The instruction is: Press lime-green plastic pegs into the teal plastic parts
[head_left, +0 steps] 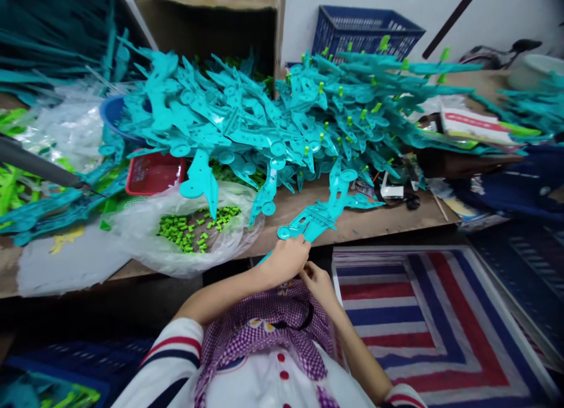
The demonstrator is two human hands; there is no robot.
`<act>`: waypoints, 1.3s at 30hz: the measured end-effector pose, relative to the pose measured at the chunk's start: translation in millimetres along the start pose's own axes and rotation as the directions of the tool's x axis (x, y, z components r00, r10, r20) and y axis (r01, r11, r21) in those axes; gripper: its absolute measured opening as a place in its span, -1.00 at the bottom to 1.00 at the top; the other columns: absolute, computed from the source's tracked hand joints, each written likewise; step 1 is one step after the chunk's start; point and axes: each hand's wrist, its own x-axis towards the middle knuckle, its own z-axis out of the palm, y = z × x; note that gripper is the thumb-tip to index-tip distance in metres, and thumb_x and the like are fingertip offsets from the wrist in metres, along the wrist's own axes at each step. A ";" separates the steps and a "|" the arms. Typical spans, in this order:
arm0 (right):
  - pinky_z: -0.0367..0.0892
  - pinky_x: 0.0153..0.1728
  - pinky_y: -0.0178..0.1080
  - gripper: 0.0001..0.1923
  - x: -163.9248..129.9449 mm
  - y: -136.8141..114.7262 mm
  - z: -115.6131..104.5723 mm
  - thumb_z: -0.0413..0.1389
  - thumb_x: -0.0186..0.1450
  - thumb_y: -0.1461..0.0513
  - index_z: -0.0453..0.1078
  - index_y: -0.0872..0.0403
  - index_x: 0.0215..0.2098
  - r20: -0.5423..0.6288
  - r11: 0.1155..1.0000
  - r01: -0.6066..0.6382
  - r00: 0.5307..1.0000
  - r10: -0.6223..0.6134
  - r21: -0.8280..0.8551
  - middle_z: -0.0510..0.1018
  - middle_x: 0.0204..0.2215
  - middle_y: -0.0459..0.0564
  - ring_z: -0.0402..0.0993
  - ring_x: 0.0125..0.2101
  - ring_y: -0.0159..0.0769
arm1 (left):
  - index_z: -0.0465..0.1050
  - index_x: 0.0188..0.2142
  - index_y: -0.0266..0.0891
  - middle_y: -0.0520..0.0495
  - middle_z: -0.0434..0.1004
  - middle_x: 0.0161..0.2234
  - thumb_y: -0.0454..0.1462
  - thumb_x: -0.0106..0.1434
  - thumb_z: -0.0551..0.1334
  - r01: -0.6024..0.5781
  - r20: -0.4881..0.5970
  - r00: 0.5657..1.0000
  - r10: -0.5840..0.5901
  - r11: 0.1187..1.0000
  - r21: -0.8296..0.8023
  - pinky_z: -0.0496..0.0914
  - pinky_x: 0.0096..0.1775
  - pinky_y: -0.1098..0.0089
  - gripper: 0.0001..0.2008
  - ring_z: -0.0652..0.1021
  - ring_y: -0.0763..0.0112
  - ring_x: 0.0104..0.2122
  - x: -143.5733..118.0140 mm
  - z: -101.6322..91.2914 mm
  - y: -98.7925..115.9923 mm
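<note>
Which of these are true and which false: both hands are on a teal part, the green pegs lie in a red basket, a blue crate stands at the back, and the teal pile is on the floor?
1. Both hands are on a teal part. True: the left hand and the right hand meet at the teal part by the bench edge.
2. The green pegs lie in a red basket. False: the green pegs lie in a clear bag; the red basket is behind it.
3. A blue crate stands at the back. True: the blue crate is by the wall.
4. The teal pile is on the floor. False: the teal pile lies on the bench.
</note>
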 end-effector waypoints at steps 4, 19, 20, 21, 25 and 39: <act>0.35 -0.38 -0.26 -0.59 -20.2 5.0 -22.8 0.02 0.34 -0.03 0.52 0.09 -0.18 -0.081 0.996 0.027 0.997 -0.020 0.080 0.64 -0.35 0.04 0.52 -0.40 -0.23 | 0.48 -0.29 -0.32 -0.33 0.48 -0.24 -0.49 0.28 0.08 -0.027 0.022 0.999 0.027 0.999 0.040 0.31 -0.24 0.27 -0.79 0.52 0.12 -0.25 1.0 11.1 -2.0; 0.41 -0.26 -0.26 -0.71 29.1 -70.9 -54.2 0.06 0.36 0.06 0.51 0.07 -0.21 -0.303 0.955 0.267 0.928 -0.219 0.126 0.63 -0.32 0.00 0.53 -0.35 -0.29 | 0.49 -0.27 -0.34 -0.34 0.46 -0.15 -0.41 0.32 0.16 0.042 -0.101 0.994 -0.044 0.999 -0.019 0.28 -0.22 0.32 -0.88 0.49 0.10 -0.13 91.7 22.6 -25.2; 0.41 -0.27 -0.27 -0.71 37.8 -82.4 -63.9 0.07 0.36 0.05 0.51 0.07 -0.21 -0.355 0.943 0.291 0.908 -0.220 0.160 0.62 -0.33 -0.01 0.52 -0.37 -0.31 | 0.49 -0.28 -0.32 -0.30 0.46 -0.16 -0.37 0.30 0.22 0.023 -0.124 0.992 -0.036 0.994 -0.103 0.28 -0.22 0.34 -0.93 0.49 0.13 -0.13 88.7 22.5 -26.9; 0.41 -0.28 -0.27 -0.70 46.5 -94.8 -73.0 0.07 0.36 0.04 0.49 0.08 -0.19 -0.414 0.927 0.323 0.883 -0.222 0.192 0.60 -0.33 -0.01 0.50 -0.37 -0.32 | 0.49 -0.29 -0.29 -0.25 0.46 -0.17 -0.33 0.28 0.26 0.001 -0.154 0.988 -0.035 0.976 -0.219 0.29 -0.23 0.37 -0.95 0.49 0.18 -0.15 82.4 21.4 -29.0; 0.39 -0.29 -0.28 -0.69 67.0 -131.9 -82.7 0.04 0.39 0.01 0.46 0.04 -0.14 -0.446 0.862 0.465 0.827 -0.342 0.201 0.55 -0.30 -0.04 0.47 -0.34 -0.34 | 0.51 -0.27 -0.23 -0.03 0.43 -0.37 -0.09 0.28 0.27 0.070 -0.084 0.960 -0.265 0.523 -0.849 0.22 -0.51 0.54 -0.75 0.44 0.47 -0.46 32.0 13.0 -40.9; 0.40 -0.09 -0.21 -0.78 31.2 -84.1 28.3 0.07 0.39 0.17 0.50 0.03 -0.10 0.239 0.819 0.565 0.786 -0.570 0.096 0.49 -0.11 0.07 0.49 -0.11 -0.26 | 0.38 -0.41 -0.30 0.16 0.25 -0.67 -0.03 0.29 0.26 0.219 0.460 0.736 -0.496 -0.469 -0.856 0.05 -0.75 0.66 -0.64 0.24 0.69 -0.76 -55.0 9.3 -61.8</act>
